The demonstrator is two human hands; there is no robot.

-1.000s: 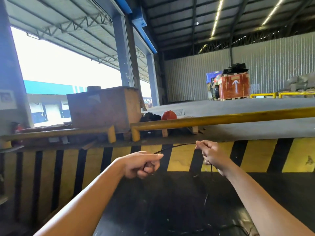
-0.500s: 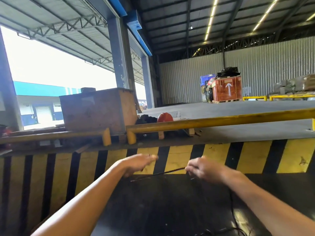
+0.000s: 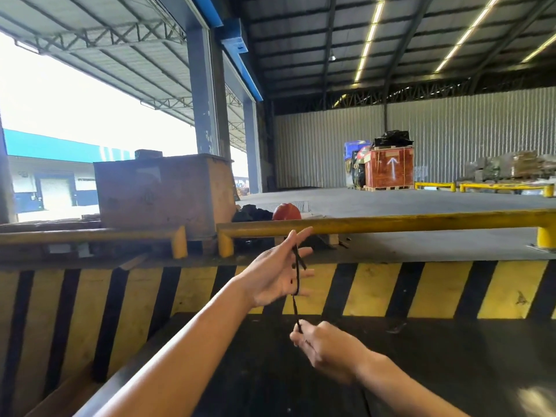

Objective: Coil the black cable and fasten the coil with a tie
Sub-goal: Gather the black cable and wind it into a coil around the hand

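Observation:
My left hand (image 3: 278,270) is raised palm-up with fingers spread, in front of the striped dock wall. The thin black cable (image 3: 295,284) lies across its fingers and drops straight down. Below it, my right hand (image 3: 326,347) pinches the cable between thumb and fingers over the black surface (image 3: 436,356). The rest of the cable is hidden against that dark surface. No tie is visible.
A yellow-and-black striped dock wall (image 3: 370,288) rises just beyond my hands, topped by a yellow rail (image 3: 406,222). Behind it are a rusty brown box (image 3: 162,194), a red helmet (image 3: 285,211) and a red crate (image 3: 391,168) far back.
My left hand has opened and risen, with the cable now draped over its fingers. My right hand has dropped lower and nearer, pulling the cable from level to vertical.

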